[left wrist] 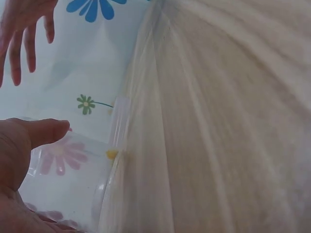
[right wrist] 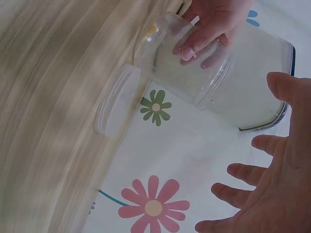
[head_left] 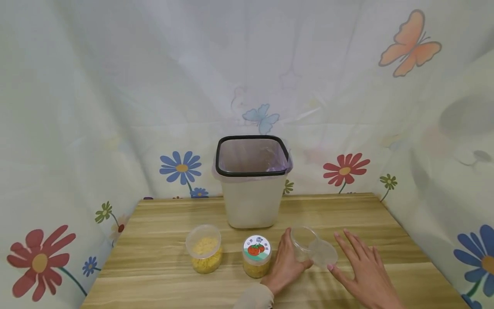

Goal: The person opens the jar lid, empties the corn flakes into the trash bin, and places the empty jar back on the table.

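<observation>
My left hand (head_left: 286, 262) holds a clear, lidless plastic jar (head_left: 304, 237) with its thumb on one side and fingers on the other. In the right wrist view the jar (right wrist: 187, 68) is see-through, and the left fingers show through its wall. A translucent round lid (head_left: 325, 253) lies flat on the table beside the jar's base, seen edge-on as a pale lid (right wrist: 118, 100) in the right wrist view. Over the table right of the lid, my right hand (head_left: 362, 268) has its fingers spread and holds nothing.
A tub of yellow bits (head_left: 206, 253) and a smaller jar with a tomato-printed lid (head_left: 257, 256) stand left of my left hand. Behind them is a white bin (head_left: 252, 201) with a black rim and purple liner. A flowered curtain (head_left: 173, 107) surrounds the wooden table (head_left: 166, 219).
</observation>
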Demonstrator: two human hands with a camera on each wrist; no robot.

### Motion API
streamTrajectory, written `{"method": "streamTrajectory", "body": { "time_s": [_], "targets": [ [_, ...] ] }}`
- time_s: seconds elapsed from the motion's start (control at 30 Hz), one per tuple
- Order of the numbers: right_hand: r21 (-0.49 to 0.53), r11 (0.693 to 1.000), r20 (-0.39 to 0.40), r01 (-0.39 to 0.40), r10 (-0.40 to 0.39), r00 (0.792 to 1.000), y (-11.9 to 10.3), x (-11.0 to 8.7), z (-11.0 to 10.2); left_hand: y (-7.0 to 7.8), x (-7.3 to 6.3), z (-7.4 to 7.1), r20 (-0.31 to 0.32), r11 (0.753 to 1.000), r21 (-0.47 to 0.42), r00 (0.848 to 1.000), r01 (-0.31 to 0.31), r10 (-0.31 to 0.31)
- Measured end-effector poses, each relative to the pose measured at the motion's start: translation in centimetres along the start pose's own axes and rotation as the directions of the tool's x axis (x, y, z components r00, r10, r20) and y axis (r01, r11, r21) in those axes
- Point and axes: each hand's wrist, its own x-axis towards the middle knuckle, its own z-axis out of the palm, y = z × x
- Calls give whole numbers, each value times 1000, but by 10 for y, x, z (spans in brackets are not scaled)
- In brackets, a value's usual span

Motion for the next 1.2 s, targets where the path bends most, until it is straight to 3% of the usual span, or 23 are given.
{"method": "streamTrajectory", "body": {
  "time_s": [0.17,0.73,1.2],
  "targets": [
    [-8,1000,26,-10,10,1000,0,-1,2,-2,0,-1,23,999,-20,999,32,-32],
    [-13,1000,-15,10,-10,1000,-3,-2,5,-6,2,-1,56,992,-99,996,76,-70],
    [-16,1000,-1,-13,13,1000,-7,2,-6,19,6,-21,19,998,-67,1000,-7,8]
  ]
}}
